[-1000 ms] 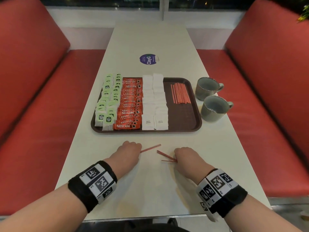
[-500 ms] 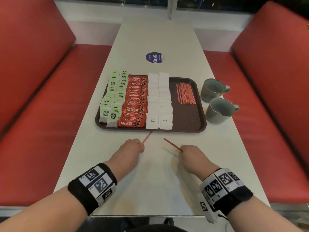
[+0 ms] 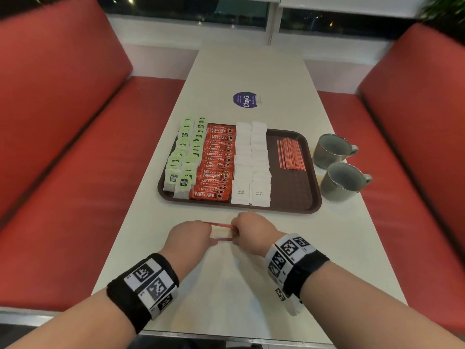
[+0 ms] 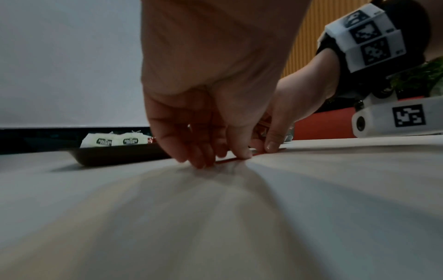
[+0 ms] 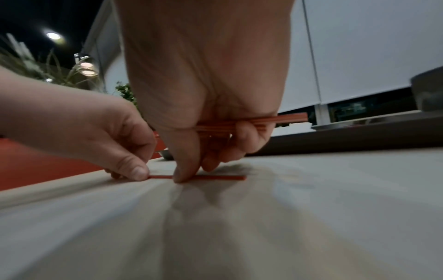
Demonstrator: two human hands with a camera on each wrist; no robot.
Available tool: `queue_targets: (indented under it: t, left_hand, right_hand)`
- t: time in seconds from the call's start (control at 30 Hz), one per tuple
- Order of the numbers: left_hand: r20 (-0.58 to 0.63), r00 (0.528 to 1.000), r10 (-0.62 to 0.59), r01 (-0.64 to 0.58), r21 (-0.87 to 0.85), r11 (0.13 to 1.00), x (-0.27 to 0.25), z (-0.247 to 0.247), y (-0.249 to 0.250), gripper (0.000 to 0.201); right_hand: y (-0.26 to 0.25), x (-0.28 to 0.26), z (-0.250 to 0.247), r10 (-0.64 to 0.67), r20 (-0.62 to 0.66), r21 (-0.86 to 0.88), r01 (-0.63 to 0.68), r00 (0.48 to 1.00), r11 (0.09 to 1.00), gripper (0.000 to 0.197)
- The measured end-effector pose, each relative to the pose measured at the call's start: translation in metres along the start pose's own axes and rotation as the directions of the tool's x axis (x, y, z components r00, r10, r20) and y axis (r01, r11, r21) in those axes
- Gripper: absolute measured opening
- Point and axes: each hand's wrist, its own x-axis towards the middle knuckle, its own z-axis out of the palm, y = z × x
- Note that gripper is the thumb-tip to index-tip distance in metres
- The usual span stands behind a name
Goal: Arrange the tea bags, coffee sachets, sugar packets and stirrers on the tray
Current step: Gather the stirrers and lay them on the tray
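On the white table lies a brown tray [image 3: 294, 195]. It carries rows of green-tagged tea bags [image 3: 186, 157], red coffee sachets [image 3: 216, 162], white sugar packets [image 3: 251, 162] and a bundle of red stirrers [image 3: 289, 153]. Just in front of its near edge my two hands meet. My right hand [image 3: 251, 230] grips several stirrers [image 5: 254, 122] in its curled fingers, and its thumb presses on one stirrer [image 5: 215, 177] lying flat on the table. My left hand [image 3: 191, 235] pinches that stirrer's other end [image 4: 225, 161] with its fingertips down on the table.
Two grey mugs [image 3: 329, 149] [image 3: 344, 181] stand to the right of the tray. A round purple sticker [image 3: 245, 99] lies beyond it. Red benches [image 3: 63, 172] flank the table on both sides. The tray's right half near me is bare.
My hands were apart, each with stirrers. They have come together in front of the tray, and both now hold the same stirrer on the table.
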Motion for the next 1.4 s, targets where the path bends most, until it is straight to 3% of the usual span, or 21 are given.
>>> queue_targets:
  t: [0.07,0.23,0.47,0.57,0.63,0.7,0.77,0.83,0.9,0.93,1.03,1.13,1.23,1.4]
  left_hand:
    - [0.049,0.997,-0.053,0.054,-0.034,0.998,0.0,-0.001,-0.002,0.035]
    - [0.065,0.997,-0.051,0.062,-0.169,0.984,0.004,-0.002,-0.009,0.026]
    - [0.022,0.997,-0.074,0.077,-0.357,0.931,0.007,-0.006,-0.01,0.025]
    - [0.061,0.988,-0.145,0.156,-0.507,0.848,0.01,-0.009,-0.017,0.011]
    - [0.128,0.975,-0.182,0.218,-0.715,0.665,0.011,-0.016,-0.022,0.005]
    - [0.241,0.96,-0.141,0.272,-0.922,0.274,0.01,-0.027,-0.02,0.008]
    - [0.288,0.955,-0.065,0.281,-0.954,-0.103,0.011,-0.039,-0.011,0.011]
    - [0.309,0.951,-0.025,0.284,-0.902,-0.326,0.017,-0.047,0.005,0.023]
    - [0.336,0.94,0.054,0.328,-0.853,-0.407,0.023,-0.055,0.028,0.039]
    - [0.341,0.933,0.114,0.356,-0.83,-0.429,0.025,-0.06,0.041,0.045]
    - [0.279,0.922,0.269,0.385,-0.739,-0.553,0.031,-0.073,0.071,0.046]
    - [0.244,0.933,0.263,0.358,-0.666,-0.654,0.04,-0.079,0.083,0.038]
    - [0.272,0.939,0.213,0.34,-0.622,-0.705,0.049,-0.078,0.086,0.043]
    - [0.31,0.931,0.193,0.354,-0.635,-0.687,0.061,-0.082,0.09,0.044]
  right_hand:
    - [-0.005,0.0,0.002,0.017,0.037,-0.068,-0.015,0.999,0.998,0.016]
    - [-0.01,-0.005,0.004,0.044,0.054,-0.114,-0.038,0.998,0.993,0.022]
    - [-0.015,-0.01,0.012,0.099,0.031,0.04,-0.1,0.995,0.994,0.022]
    - [-0.008,-0.012,0.008,0.164,0.08,0.097,-0.171,0.983,0.98,0.019]
    - [0.001,-0.016,0.001,0.218,0.117,0.206,-0.239,0.969,0.949,0.014]
    - [0.011,-0.019,-0.008,0.273,0.076,0.452,-0.277,0.959,0.848,0.016]
    - [0.016,-0.023,-0.02,0.341,-0.015,0.76,-0.211,0.94,0.615,0.024]
    - [0.014,-0.027,-0.036,0.401,-0.133,0.938,-0.016,0.906,0.347,0.028]
    - [0.009,-0.028,-0.052,0.41,-0.26,0.964,0.213,0.874,0.158,0.023]
    - [0.005,-0.028,-0.059,0.402,-0.318,0.948,0.301,0.859,0.108,0.018]
    - [-0.004,-0.024,-0.066,0.399,-0.434,0.896,0.435,0.808,0.092,0.02]
    - [-0.005,-0.017,-0.062,0.434,-0.49,0.866,0.478,0.756,0.144,0.023]
    - [0.0,-0.014,-0.063,0.456,-0.521,0.853,0.454,0.721,0.257,0.019]
    - [0.009,-0.003,-0.063,0.453,-0.585,0.796,0.367,0.673,0.482,0.031]
